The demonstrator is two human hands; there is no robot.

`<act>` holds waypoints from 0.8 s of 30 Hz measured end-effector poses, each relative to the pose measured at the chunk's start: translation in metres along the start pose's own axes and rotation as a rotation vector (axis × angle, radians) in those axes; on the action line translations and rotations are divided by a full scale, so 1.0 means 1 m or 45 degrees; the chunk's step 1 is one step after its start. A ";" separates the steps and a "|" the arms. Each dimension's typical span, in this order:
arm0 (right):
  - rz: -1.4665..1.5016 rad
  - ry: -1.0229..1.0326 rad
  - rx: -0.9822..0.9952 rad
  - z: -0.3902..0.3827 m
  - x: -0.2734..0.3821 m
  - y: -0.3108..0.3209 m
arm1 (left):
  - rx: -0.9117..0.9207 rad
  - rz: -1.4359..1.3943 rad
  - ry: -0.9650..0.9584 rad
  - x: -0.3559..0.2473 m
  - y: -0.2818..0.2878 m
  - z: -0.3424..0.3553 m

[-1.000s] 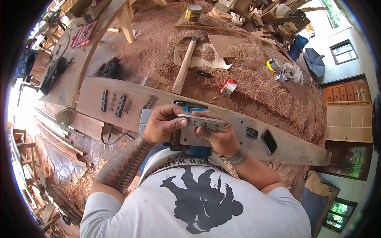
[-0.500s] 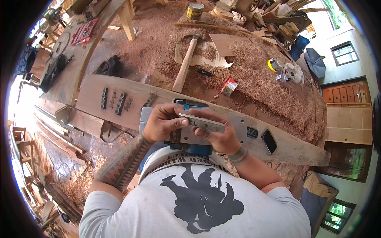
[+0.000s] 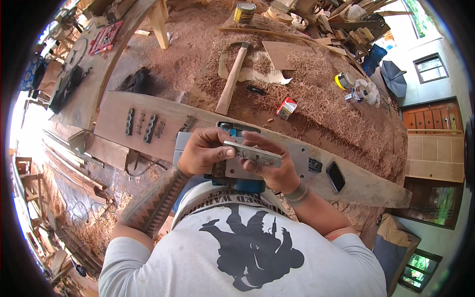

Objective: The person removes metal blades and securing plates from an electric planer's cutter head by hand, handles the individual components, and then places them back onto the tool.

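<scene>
Both hands are closed on one flat, slotted metal planer blade (image 3: 254,154), held level in front of my shirt. My left hand (image 3: 202,152) pinches its left end between thumb and fingers. At the other end, my right hand (image 3: 277,171) has its fingers around the far edge and underside. Directly beneath lies a blue electric planer (image 3: 250,186) with its grey metal sole (image 3: 296,157) facing up; my hands hide its middle. It rests on a long wooden board (image 3: 113,113). Left of it on the board are dark metal strips (image 3: 149,129) and rows of small bolts (image 3: 140,123).
A phone (image 3: 336,176) and a small dark block (image 3: 314,165) lie on the board's right side. Beyond it, a hammer (image 3: 231,79), a red-and-white pack (image 3: 287,108) and a tin can (image 3: 244,13) sit among wood shavings. At left stands a workbench (image 3: 105,67).
The fingers of my right hand have shifted very slightly on the blade. Otherwise hands, blade and planer stay where they were.
</scene>
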State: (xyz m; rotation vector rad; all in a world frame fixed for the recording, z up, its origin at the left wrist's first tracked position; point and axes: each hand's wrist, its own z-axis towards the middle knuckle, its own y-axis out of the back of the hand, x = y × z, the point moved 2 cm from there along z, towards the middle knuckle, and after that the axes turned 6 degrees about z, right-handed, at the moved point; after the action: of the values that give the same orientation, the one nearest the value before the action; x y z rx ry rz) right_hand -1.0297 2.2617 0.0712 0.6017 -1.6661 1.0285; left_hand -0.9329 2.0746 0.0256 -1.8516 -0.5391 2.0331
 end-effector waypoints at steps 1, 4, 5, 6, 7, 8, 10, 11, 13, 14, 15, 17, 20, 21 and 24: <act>0.058 0.014 -0.032 -0.001 -0.001 -0.001 | -0.003 -0.002 0.001 0.000 0.000 0.000; -0.043 0.017 0.065 0.003 0.001 0.003 | 0.026 -0.060 -0.017 0.001 0.000 0.002; -0.043 0.014 0.066 0.003 0.002 0.003 | 0.043 -0.058 -0.018 0.001 0.001 0.002; -0.067 0.009 0.071 0.003 0.003 0.003 | 0.059 -0.056 -0.020 0.002 0.002 0.002; -0.089 0.006 0.077 0.003 0.003 0.003 | 0.056 -0.056 -0.019 0.002 0.002 0.001; -0.087 0.004 0.080 0.004 0.004 0.003 | 0.041 -0.062 -0.022 0.001 0.002 0.001; -0.071 0.001 0.084 0.004 0.005 0.003 | 0.025 -0.068 -0.024 -0.002 -0.002 0.002; -0.070 0.000 0.085 0.004 0.004 0.003 | -0.023 -0.096 -0.006 -0.005 -0.005 0.003; -0.027 -0.033 0.074 0.003 0.002 0.004 | -0.074 -0.124 0.012 -0.005 -0.006 0.003; -0.027 -0.034 0.076 0.003 0.002 0.004 | -0.081 -0.115 -0.010 -0.004 -0.004 0.004; -0.010 -0.051 0.079 0.003 0.003 0.004 | -0.087 -0.106 -0.031 -0.003 -0.004 0.004; 0.008 -0.070 0.083 0.003 0.003 0.005 | -0.089 -0.094 -0.025 -0.004 -0.003 0.004; 0.038 -0.062 0.133 0.004 0.002 0.007 | -0.093 -0.090 0.000 -0.002 -0.001 0.004; 0.051 -0.059 0.150 0.004 0.003 0.006 | -0.095 -0.097 0.019 -0.001 0.000 0.003; 0.090 -0.025 0.167 0.004 0.005 0.002 | -0.107 -0.047 0.069 0.001 0.001 0.005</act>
State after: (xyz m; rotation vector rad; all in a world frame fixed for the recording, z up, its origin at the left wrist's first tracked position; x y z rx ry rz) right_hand -1.0353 2.2596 0.0750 0.6441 -1.6560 1.1933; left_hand -0.9376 2.0738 0.0249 -1.9246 -0.6483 1.9581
